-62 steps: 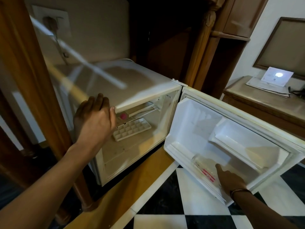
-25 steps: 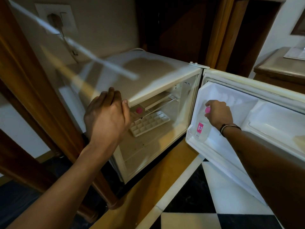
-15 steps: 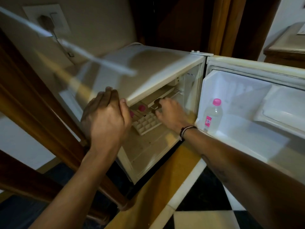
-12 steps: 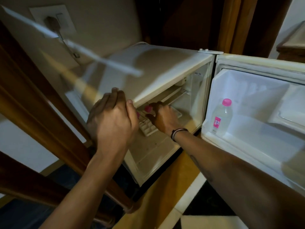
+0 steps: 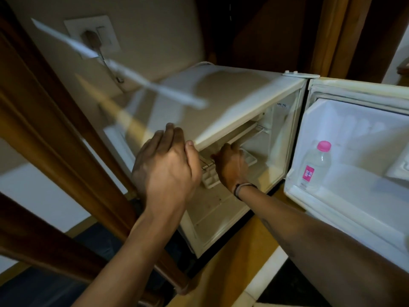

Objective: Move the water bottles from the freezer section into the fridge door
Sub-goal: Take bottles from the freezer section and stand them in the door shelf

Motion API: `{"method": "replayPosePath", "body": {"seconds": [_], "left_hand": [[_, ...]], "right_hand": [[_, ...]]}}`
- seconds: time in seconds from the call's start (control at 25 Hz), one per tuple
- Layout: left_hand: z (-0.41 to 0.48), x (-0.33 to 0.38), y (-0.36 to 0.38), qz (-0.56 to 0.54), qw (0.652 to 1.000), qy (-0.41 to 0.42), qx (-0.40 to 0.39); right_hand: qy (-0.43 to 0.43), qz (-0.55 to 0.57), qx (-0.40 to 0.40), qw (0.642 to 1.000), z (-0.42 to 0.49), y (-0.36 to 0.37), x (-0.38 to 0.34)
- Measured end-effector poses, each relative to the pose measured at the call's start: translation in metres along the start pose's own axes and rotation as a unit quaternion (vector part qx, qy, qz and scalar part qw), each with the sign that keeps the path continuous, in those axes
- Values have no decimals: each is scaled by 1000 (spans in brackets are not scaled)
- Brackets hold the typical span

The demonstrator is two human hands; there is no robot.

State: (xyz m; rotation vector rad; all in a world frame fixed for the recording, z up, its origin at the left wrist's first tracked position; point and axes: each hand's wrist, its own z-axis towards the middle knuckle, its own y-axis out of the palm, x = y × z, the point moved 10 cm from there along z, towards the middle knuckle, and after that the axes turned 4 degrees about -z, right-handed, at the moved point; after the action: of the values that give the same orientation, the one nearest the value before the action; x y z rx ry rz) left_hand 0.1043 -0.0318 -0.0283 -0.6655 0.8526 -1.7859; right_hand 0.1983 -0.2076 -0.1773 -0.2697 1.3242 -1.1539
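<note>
A small white fridge (image 5: pixel 232 96) stands with its door (image 5: pixel 358 202) swung open to the right. One clear water bottle (image 5: pixel 315 167) with a pink cap and pink label stands upright on the door's lower shelf. My right hand (image 5: pixel 231 167) reaches into the freezer section (image 5: pixel 245 131) under the fridge's top edge. Its fingers are hidden inside, so whether it holds anything does not show. My left hand (image 5: pixel 164 167) lies flat on the fridge's front top edge, thumb at the rim, holding nothing.
A white ice tray (image 5: pixel 210 180) lies on the shelf just below my right hand. A dark wooden frame (image 5: pixel 55 134) runs along the left of the fridge. A wall socket (image 5: pixel 93 34) with a plug is behind it. Checkered floor tiles lie below the door.
My right hand stood the bottle upright on the door shelf, let go, and moved left into the freezer section. The pink cap seen there is now covered by it. My left hand stayed put.
</note>
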Motion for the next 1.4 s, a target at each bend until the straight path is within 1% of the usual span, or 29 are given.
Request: {"method": "replayPosePath", "body": {"seconds": [0.08, 0.12, 0.2, 0.28, 0.32, 0.4, 0.44, 0.48, 0.56, 0.64, 0.68, 0.8, 0.92, 1.0, 1.12, 1.28, 1.4], "left_hand": [[-3, -1, -2, 8, 1000, -5, 1], [-3, -2, -2, 14, 1000, -6, -1], [-5, 0, -3, 18, 1000, -3, -8], [-7, 2, -6, 16, 1000, 2, -14], [-8, 2, -8, 15, 1000, 1, -15], [-8, 2, -10, 15, 1000, 5, -22], [-8, 3, -10, 12, 1000, 7, -25], [-7, 3, -10, 9, 1000, 10, -23], [-7, 4, -9, -2, 1000, 16, -16], [-5, 5, -8, -3, 1000, 24, -12], [-6, 5, -7, 3, 1000, 21, -17], [-8, 2, -8, 5, 999, 1, -34], [-10, 6, -13, 10, 999, 5, -38], [-10, 5, -12, 21, 999, 1, -35], [-8, 6, -13, 25, 999, 10, -32], [-8, 8, -11, 20, 999, 14, -32], [-7, 8, -11, 14, 999, 14, -33]], "right_hand": [[19, 78, -21, 997, -13, -13, 25], [32, 97, -37, 994, -16, -17, 36], [72, 137, -32, 987, -22, -34, 55], [146, 241, -20, 959, -29, -51, 74], [170, 282, -13, 944, -33, -61, 80], [191, 325, 3, 926, -41, -83, 88], [187, 326, 12, 927, -43, -98, 88], [172, 313, 21, 934, -43, -115, 86], [109, 234, 34, 966, -40, -156, 72], [28, 95, 22, 995, -38, -200, 52], [-3, 24, 6, 1000, -38, -219, 47], [-31, -112, -29, 993, -35, -257, 55], [-46, -247, -28, 968, -36, -268, 76], [-27, -285, -22, 958, -34, -265, 93], [6, -310, -7, 951, -27, -262, 113], [9, -316, -5, 949, -20, -244, 124], [28, -310, -3, 950, -18, -227, 135]]}}
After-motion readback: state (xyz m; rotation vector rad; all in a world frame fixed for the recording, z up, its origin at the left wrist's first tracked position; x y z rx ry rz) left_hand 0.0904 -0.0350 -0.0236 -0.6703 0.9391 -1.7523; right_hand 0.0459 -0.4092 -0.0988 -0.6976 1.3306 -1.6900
